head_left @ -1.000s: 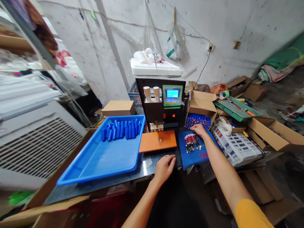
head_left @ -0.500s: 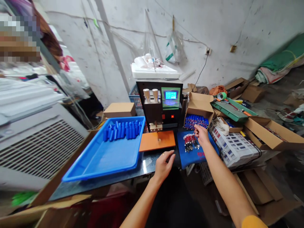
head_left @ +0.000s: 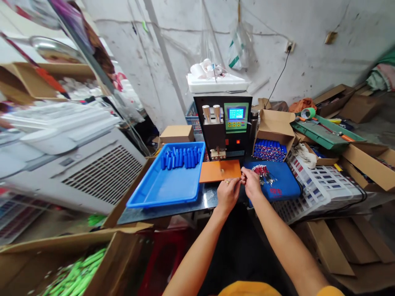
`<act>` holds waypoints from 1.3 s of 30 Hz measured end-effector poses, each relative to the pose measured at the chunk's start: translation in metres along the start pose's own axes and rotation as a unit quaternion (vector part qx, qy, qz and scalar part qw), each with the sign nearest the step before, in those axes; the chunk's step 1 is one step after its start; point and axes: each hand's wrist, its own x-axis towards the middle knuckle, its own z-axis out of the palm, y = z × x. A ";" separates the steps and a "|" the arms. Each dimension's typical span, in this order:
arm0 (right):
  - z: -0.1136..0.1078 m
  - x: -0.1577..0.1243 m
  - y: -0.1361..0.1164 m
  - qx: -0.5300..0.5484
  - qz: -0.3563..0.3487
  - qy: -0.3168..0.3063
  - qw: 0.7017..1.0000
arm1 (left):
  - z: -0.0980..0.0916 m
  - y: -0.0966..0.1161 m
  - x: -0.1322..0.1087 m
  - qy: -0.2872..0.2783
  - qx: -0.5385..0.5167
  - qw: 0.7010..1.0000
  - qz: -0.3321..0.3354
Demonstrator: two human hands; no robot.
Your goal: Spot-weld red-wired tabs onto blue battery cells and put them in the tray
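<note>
My left hand (head_left: 228, 194) and my right hand (head_left: 252, 183) meet at the front right corner of an orange board (head_left: 212, 174), fingertips pinched together. Whatever small thing lies between them is too small to make out. Behind the board stands a black spot welder (head_left: 214, 137) with a lit screen, its electrodes above the orange surface. Beside my right hand, a pile of short red and black wires with white ends (head_left: 262, 174) rests on a blue cloth-like pad (head_left: 285, 174). On the left, a blue tray (head_left: 168, 193) carries several blue wrapped cylindrical cells (head_left: 180, 158).
An open cardboard box (head_left: 273, 125) of blue cells (head_left: 269, 149) stands right of the machine. Farther right are a white plastic basket (head_left: 327, 181) and a green tool tray (head_left: 331, 133). At lower left, a carton (head_left: 123, 250) holds green items.
My right hand has come left from above the wire pile to meet my left hand, which has moved to the board's corner. The head view has turned left.
</note>
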 end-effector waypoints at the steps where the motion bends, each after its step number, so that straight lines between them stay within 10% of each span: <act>1: 0.001 -0.001 0.002 0.004 0.003 -0.001 1.000 | -0.001 -0.001 -0.001 0.007 -0.023 1.000 -0.007; 9: -0.003 -0.015 0.007 -0.039 0.046 -0.111 0.992 | -0.013 0.000 0.000 0.057 -0.356 0.909 -0.211; 16: 0.001 -0.018 0.010 -0.207 -0.011 -0.182 0.961 | -0.029 -0.010 0.003 0.018 -0.408 0.875 -0.258; 22: 0.001 -0.003 0.006 -0.284 -0.073 -0.225 0.929 | -0.047 -0.037 0.005 -0.004 -0.333 0.913 -0.234; 27: 0.004 0.035 0.010 -0.275 -0.156 -0.140 0.938 | -0.082 -0.116 0.046 0.038 -0.095 0.971 -0.218; 32: 0.011 0.056 0.027 -0.277 -0.181 -0.108 0.937 | -0.084 -0.181 0.097 -0.144 0.083 0.964 -0.209; 39: 0.008 0.054 0.044 -0.311 -0.238 -0.074 0.917 | -0.059 -0.202 0.117 -0.255 0.129 0.935 -0.210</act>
